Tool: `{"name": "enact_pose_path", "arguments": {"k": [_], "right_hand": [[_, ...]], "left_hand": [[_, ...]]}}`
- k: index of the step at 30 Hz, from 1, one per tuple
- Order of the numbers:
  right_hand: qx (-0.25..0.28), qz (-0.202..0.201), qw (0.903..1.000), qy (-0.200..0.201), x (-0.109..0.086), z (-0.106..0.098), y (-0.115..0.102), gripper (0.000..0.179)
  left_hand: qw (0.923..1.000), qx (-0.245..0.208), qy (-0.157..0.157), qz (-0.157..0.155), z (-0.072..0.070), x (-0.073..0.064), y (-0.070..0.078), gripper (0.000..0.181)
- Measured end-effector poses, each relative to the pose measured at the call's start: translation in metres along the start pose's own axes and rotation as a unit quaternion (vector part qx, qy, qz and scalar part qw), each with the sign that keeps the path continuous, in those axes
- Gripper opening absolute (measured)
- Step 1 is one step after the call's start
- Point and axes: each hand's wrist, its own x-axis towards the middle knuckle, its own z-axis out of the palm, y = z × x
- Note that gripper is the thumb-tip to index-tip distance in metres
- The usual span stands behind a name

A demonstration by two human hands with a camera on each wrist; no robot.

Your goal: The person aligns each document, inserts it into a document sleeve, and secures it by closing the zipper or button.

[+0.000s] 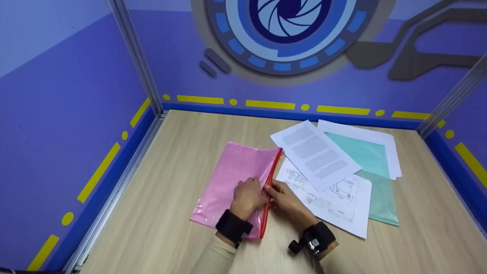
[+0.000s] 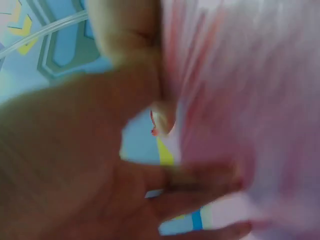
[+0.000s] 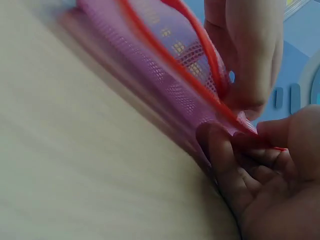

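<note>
- Set on a pale wooden table (image 1: 159,198), boxed in by blue-violet walls (image 1: 258,85) at the far side, left and right.
- Gripping the red zipper edge (image 1: 264,222) of a pink pouch (image 1: 232,163) with the right hand (image 1: 285,198), thumb and fingers on either side.
- Resting on the pouch with the left hand (image 1: 247,196), thumb toward the zipper; cannot tell whether pinching, being blurred in the left wrist view.
- Gaping apart along the zipper, as seen from the right wrist.
- Lying near the table's middle, with long axis running near to far, leaning right at the far end; pointing the zippered long side rightward.
- Leaving a broad stretch of wood between pouch and left wall, less beyond the far edge, only a narrow wedge on the right.
- Almost touching, at the zipper's far end, a printed sheet (image 1: 312,152), laid over a diagram sheet (image 1: 346,213).
- Farther right, overlapping a teal pouch (image 1: 382,201) and white sheets (image 1: 393,160), with wood continuing toward the right wall.
</note>
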Motion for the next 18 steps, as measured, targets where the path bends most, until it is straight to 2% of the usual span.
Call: {"name": "enact_pose_path", "arguments": {"k": [3,6,8,12,14,16,18], "right_hand": [[-0.006,-0.005,0.9998,-0.020,-0.002,-0.001,0.001,0.020],[-0.020,-0.010,0.9996,-0.015,-0.003,-0.001,0.002,0.019],[-0.020,-0.014,0.9996,-0.013,-0.004,0.000,0.003,0.020],[-0.020,-0.024,0.9995,-0.006,-0.003,0.002,0.003,0.026],[-0.020,-0.024,0.9995,-0.003,-0.003,0.003,0.003,0.028],[-0.021,-0.016,0.9996,0.005,-0.002,0.003,0.003,0.028],[-0.020,-0.009,0.9997,0.013,-0.001,0.005,0.002,0.026]], "left_hand": [[0.9980,0.024,0.057,-0.015,0.009,0.004,0.002,0.054],[0.9960,0.050,0.073,-0.016,0.015,0.005,0.005,0.070],[0.9974,0.049,0.051,-0.011,0.014,0.002,0.006,0.083],[0.9986,-0.005,-0.053,-0.006,-0.001,-0.007,0.003,0.102],[0.9952,-0.038,-0.090,-0.002,-0.012,-0.010,-0.001,0.100],[0.9941,-0.063,-0.088,0.010,-0.022,-0.009,-0.005,0.086],[0.9961,-0.064,-0.046,0.039,-0.030,-0.007,-0.009,0.063]]}}
